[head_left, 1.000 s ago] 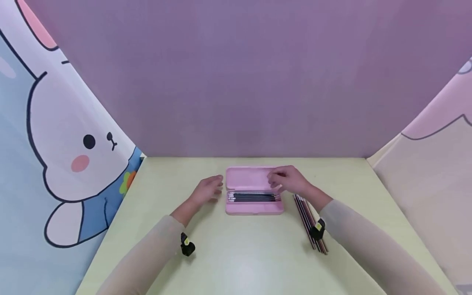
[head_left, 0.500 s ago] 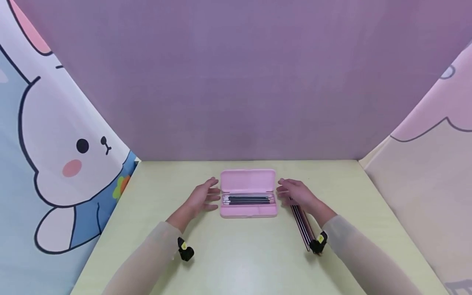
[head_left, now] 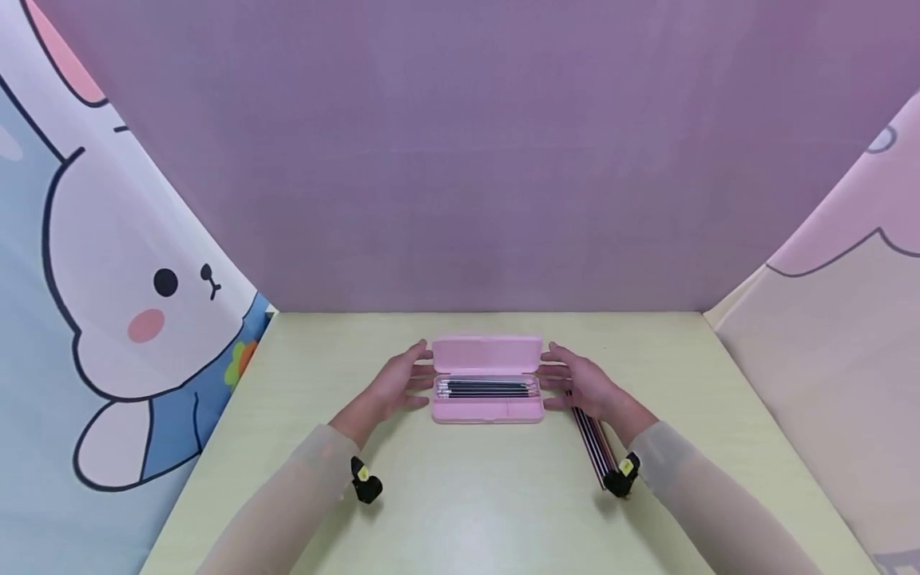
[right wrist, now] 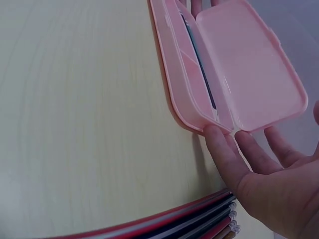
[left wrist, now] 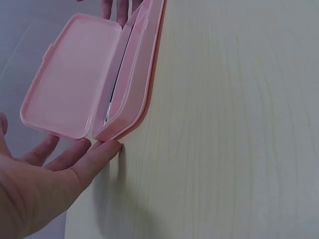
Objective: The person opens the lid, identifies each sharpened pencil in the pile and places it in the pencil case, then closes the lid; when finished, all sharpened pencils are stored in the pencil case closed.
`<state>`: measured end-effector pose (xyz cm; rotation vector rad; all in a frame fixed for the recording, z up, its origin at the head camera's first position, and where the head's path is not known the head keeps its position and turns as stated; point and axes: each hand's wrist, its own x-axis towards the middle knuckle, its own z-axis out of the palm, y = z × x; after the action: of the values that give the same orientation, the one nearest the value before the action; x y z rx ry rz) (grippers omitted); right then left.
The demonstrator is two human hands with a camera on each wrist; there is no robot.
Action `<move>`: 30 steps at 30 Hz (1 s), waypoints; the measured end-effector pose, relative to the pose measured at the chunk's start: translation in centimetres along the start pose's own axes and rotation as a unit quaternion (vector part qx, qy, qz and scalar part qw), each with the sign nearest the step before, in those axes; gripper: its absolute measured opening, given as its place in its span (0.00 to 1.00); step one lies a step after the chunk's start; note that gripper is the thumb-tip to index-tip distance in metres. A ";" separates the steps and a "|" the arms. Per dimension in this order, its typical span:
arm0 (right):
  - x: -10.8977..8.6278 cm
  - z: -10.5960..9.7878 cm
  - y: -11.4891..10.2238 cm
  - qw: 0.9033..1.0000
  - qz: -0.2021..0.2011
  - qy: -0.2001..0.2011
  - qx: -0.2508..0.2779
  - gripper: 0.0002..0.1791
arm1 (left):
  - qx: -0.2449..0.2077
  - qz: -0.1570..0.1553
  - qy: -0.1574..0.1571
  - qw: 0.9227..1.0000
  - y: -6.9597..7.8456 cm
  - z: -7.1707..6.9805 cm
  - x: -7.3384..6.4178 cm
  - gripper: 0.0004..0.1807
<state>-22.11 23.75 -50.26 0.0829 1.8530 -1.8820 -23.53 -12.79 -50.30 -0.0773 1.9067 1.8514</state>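
A pink pencil case [head_left: 489, 410] lies on the table with its lid [head_left: 487, 354] raised at the back. Several dark pencils [head_left: 483, 389] fill its rear compartment; the front one shows bare pink. At the case's left end, my left hand [head_left: 391, 382] has its fingers spread, fingertips [left wrist: 110, 145] right at the corner and the lid's edge. My right hand [head_left: 585, 386] mirrors it at the right end, fingertips [right wrist: 212, 132] against the corner near the hinge. Neither hand curls round the case.
A bundle of striped pencils [head_left: 592, 443] lies slanted on the pale table [head_left: 460, 495], partly under my right hand and wrist camera. A purple panel [head_left: 474, 160] rises behind the table; printed cloths hang at both sides.
My right hand has moved from over the case's right side to its right end, fingers spreading out. The left hand has come up to the left end. The lid looks more tilted up.
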 end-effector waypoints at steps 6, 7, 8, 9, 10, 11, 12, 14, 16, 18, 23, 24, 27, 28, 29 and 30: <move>-0.2 -0.2 0.0 0.999 -0.017 -0.015 -0.030 0.38 | 0.045 0.024 0.014 0.999 -0.4 0.2 0.0 0.42; -0.2 -0.3 0.0 0.999 -0.013 -0.014 -0.028 0.37 | 0.050 0.027 0.014 0.998 -0.5 0.2 -0.1 0.41; -0.3 -0.3 0.0 0.999 -0.012 -0.016 -0.027 0.36 | 0.050 0.029 0.013 0.998 -0.5 0.2 -0.2 0.40; -0.3 -0.4 0.0 1.000 -0.010 -0.017 -0.023 0.35 | 0.049 0.031 0.010 0.998 -0.6 0.1 -0.2 0.39; -0.4 -0.5 0.0 1.000 -0.009 -0.020 -0.020 0.35 | 0.052 0.034 0.005 0.998 -0.6 0.1 -0.3 0.38; -0.5 -0.6 -0.1 1.000 -0.008 -0.023 -0.018 0.35 | 0.055 0.037 0.000 0.998 -0.6 0.0 -0.4 0.37; -0.6 -0.7 -0.1 0.999 -0.010 -0.029 -0.023 0.35 | 0.058 0.040 -0.006 0.997 -0.7 -0.1 -0.4 0.36; -0.9 -0.9 -0.2 0.999 -0.008 -0.040 -0.027 0.36 | 0.081 0.045 -0.016 0.996 -0.8 -0.4 -0.5 0.37; -1.1 -1.0 -0.3 0.998 -0.006 -0.051 -0.038 0.36 | 0.121 0.046 -0.020 0.991 -0.8 -0.6 -0.6 0.37; -1.2 -1.1 -0.2 0.997 -0.008 -0.062 -0.055 0.36 | 0.165 0.050 -0.023 0.985 -0.9 -0.9 -0.8 0.38; -1.3 -0.8 0.2 0.991 -0.018 -0.050 -0.125 0.33 | 0.267 0.085 -0.040 0.959 -1.2 -1.2 -1.4 0.42; -1.4 -0.5 0.2 0.988 -0.022 -0.043 -0.148 0.33 | 0.287 0.096 -0.042 0.952 -1.3 -1.1 -1.5 0.43; -1.5 0.3 0.3 0.971 -0.045 -0.022 -0.235 0.36 | 0.351 0.120 -0.039 0.928 -1.4 -0.8 -1.6 0.47; -1.6 0.5 0.3 0.963 -0.053 -0.017 -0.263 0.37 | 0.370 0.128 -0.036 0.919 -1.5 -0.7 -1.6 0.48; -1.7 0.8 0.3 0.955 -0.060 -0.012 -0.291 0.38 | 0.385 0.134 -0.034 0.912 -1.5 -0.6 -1.7 0.49; -1.7 0.9 0.2 0.947 -0.066 -0.009 -0.314 0.39 | 0.397 0.138 -0.032 0.907 -1.5 -0.6 -1.7 0.49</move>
<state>-20.28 23.37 -49.72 -0.2790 2.3992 -1.2733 -21.66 -13.97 -51.09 0.5351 2.5630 1.0611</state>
